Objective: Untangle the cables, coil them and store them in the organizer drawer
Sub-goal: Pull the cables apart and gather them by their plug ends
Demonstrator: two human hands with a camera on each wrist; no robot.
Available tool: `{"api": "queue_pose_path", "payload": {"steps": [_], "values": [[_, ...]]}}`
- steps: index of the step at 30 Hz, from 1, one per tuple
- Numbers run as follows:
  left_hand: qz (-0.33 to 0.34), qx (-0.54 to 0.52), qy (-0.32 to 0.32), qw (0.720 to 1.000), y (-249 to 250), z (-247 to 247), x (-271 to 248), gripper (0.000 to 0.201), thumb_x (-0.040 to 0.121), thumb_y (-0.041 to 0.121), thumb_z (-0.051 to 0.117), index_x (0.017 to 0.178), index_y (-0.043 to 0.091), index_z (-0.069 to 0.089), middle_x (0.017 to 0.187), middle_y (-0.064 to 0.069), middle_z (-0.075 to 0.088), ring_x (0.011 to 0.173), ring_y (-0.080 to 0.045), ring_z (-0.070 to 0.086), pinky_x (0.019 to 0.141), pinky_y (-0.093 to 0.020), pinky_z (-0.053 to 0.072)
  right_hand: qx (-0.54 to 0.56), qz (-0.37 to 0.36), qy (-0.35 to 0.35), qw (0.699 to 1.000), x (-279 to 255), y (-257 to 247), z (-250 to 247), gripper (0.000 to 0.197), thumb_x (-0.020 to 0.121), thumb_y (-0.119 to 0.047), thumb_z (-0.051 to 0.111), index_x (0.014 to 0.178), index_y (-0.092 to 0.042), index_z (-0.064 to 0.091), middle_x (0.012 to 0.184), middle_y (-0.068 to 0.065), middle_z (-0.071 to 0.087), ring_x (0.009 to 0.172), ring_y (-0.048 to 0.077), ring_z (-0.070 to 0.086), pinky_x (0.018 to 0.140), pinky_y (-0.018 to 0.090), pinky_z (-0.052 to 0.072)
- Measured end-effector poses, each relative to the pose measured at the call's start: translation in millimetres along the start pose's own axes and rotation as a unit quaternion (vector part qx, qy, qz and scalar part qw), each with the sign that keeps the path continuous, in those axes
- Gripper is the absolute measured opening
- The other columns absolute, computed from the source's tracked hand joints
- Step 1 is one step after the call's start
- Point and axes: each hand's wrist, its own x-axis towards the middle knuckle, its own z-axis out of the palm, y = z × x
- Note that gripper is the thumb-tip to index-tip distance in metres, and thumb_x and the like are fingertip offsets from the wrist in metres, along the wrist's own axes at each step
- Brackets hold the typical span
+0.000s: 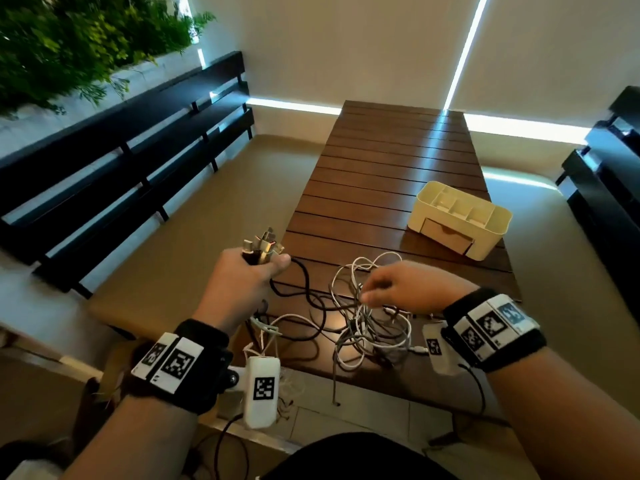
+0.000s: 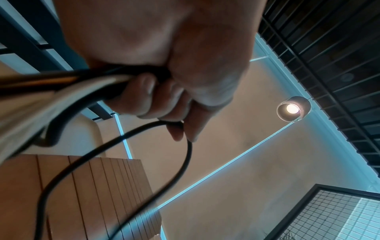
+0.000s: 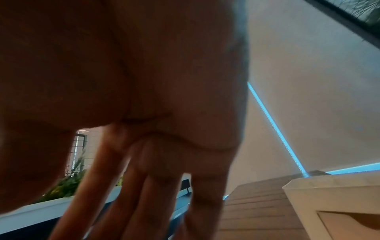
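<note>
A tangle of white, grey and black cables (image 1: 363, 323) lies on the near end of the slatted wooden table (image 1: 391, 161). My left hand (image 1: 249, 271) is raised at the table's left edge, fist closed round a bundle of cable ends, with the connectors (image 1: 265, 245) sticking up above it. In the left wrist view the fingers (image 2: 156, 97) wrap round black and pale cables (image 2: 61, 91). My right hand (image 1: 398, 289) hovers over the tangle, fingers (image 3: 144, 186) straight and pointing down, holding nothing. The cream organizer (image 1: 460, 220) stands at the right, its drawer (image 1: 446, 235) closed.
A dark slatted bench (image 1: 131, 161) runs along the left, with plants (image 1: 69, 43) behind it. Another dark bench (image 1: 609, 174) stands at the right. Some cable strands hang over the table's near edge (image 1: 334, 389). The far half of the table is bare wood.
</note>
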Motion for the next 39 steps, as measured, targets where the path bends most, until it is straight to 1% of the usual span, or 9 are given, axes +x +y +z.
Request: {"api": "queue_pose_path", "payload": {"steps": [2, 4, 7, 11, 18, 28, 33, 36, 39], "values": [[-0.006, 0.017, -0.056, 0.998, -0.1, 3.4, -4.5, 0.030, 0.091, 0.027, 0.071, 0.066, 0.018, 0.056, 0.055, 0.002, 0.035, 0.044, -0.013, 0.030, 0.044, -0.025, 0.030, -0.010, -0.001, -0.072, 0.997, 0.4, -5.6, 13.2, 0.042, 0.091, -0.056, 0.060, 0.128, -0.036, 0.058, 0.115, -0.018, 0.061, 0.108, 0.006, 0.058, 0.096, 0.031, 0.047], [-0.017, 0.019, -0.108, 0.994, 1.3, 8.3, -10.5, 0.027, 0.091, 0.029, 0.071, 0.075, 0.009, 0.062, 0.055, 0.003, 0.036, 0.046, -0.014, 0.031, 0.047, -0.026, 0.030, 0.041, -0.024, -0.038, 0.998, 0.0, -12.7, 20.7, 0.053, 0.089, -0.056, 0.062, 0.136, -0.035, 0.050, 0.125, -0.015, 0.058, 0.115, 0.006, 0.055, 0.100, 0.031, 0.047], [-0.015, -0.005, -0.150, 0.989, 6.1, 16.3, -17.7, 0.039, 0.092, 0.027, 0.070, 0.084, -0.010, 0.059, 0.053, 0.003, 0.035, 0.044, -0.013, 0.030, 0.045, -0.025, 0.028, 0.101, -0.093, 0.053, 0.989, -5.7, -28.2, 23.8, 0.032, 0.095, -0.045, 0.059, 0.125, -0.034, 0.055, 0.107, -0.016, 0.060, 0.097, 0.001, 0.058, 0.085, 0.025, 0.050], [-0.001, -0.056, -0.153, 0.987, 15.9, 19.1, -22.2, 0.026, 0.093, 0.024, 0.067, 0.081, 0.003, 0.056, 0.054, 0.002, 0.029, 0.045, -0.014, 0.024, 0.044, -0.025, 0.024, 0.160, -0.138, 0.116, 0.971, -22.3, -39.9, 20.2, 0.010, 0.099, -0.032, 0.055, 0.099, -0.028, 0.064, 0.079, -0.007, 0.069, 0.072, 0.006, 0.066, 0.067, 0.021, 0.053], [-0.010, -0.105, -0.090, 0.990, 7.4, 4.8, -18.1, 0.055, 0.089, 0.030, 0.066, 0.106, -0.020, 0.051, 0.057, 0.001, 0.029, 0.047, -0.015, 0.024, 0.045, -0.028, 0.023, 0.276, -0.103, 0.033, 0.955, -48.2, -48.4, 18.6, 0.014, 0.097, -0.032, 0.060, 0.099, -0.020, 0.068, 0.088, 0.005, 0.073, 0.066, 0.014, 0.073, 0.062, 0.023, 0.059], [-0.010, -0.132, -0.109, 0.985, 10.1, 8.2, -23.6, 0.042, 0.083, 0.033, 0.068, 0.100, -0.004, 0.059, 0.058, 0.000, 0.026, 0.046, -0.014, 0.022, 0.044, -0.026, 0.023, -0.015, 0.009, -0.062, 0.998, -2.8, -11.1, 75.1, 0.041, 0.092, -0.057, 0.057, 0.120, -0.029, 0.061, 0.113, -0.007, 0.062, 0.104, 0.012, 0.060, 0.089, 0.034, 0.053], [-0.012, -0.183, -0.128, 0.975, 13.8, 23.9, -33.1, 0.047, 0.085, 0.028, 0.067, 0.100, -0.014, 0.055, 0.056, 0.000, 0.024, 0.045, -0.014, 0.020, 0.045, -0.027, 0.021, 0.113, -0.071, 0.050, 0.990, -6.0, -21.6, 61.8, 0.065, 0.082, -0.056, 0.071, 0.138, -0.035, 0.048, 0.140, -0.015, 0.040, 0.127, 0.007, 0.042, 0.104, 0.030, 0.041], [0.008, -0.209, -0.152, 0.966, 20.3, 35.3, -39.6, 0.049, 0.089, 0.027, 0.064, 0.097, -0.019, 0.050, 0.057, -0.003, 0.024, 0.046, -0.014, 0.022, 0.047, -0.030, 0.021, 0.151, -0.114, 0.012, 0.982, -6.0, -34.5, 61.8, 0.073, 0.080, -0.056, 0.073, 0.143, -0.043, 0.039, 0.147, -0.020, 0.033, 0.129, 0.005, 0.039, 0.104, 0.032, 0.040], [0.029, -0.243, -0.147, 0.958, 26.9, 32.1, -36.2, 0.038, 0.091, 0.031, 0.067, 0.097, -0.004, 0.054, 0.057, -0.003, 0.025, 0.044, -0.012, 0.025, 0.044, -0.024, 0.027, 0.188, -0.105, -0.069, 0.974, -5.7, -37.8, 72.1, 0.047, 0.089, -0.056, 0.061, 0.132, -0.041, 0.049, 0.133, -0.006, 0.056, 0.112, 0.011, 0.057, 0.096, 0.037, 0.050]]}}
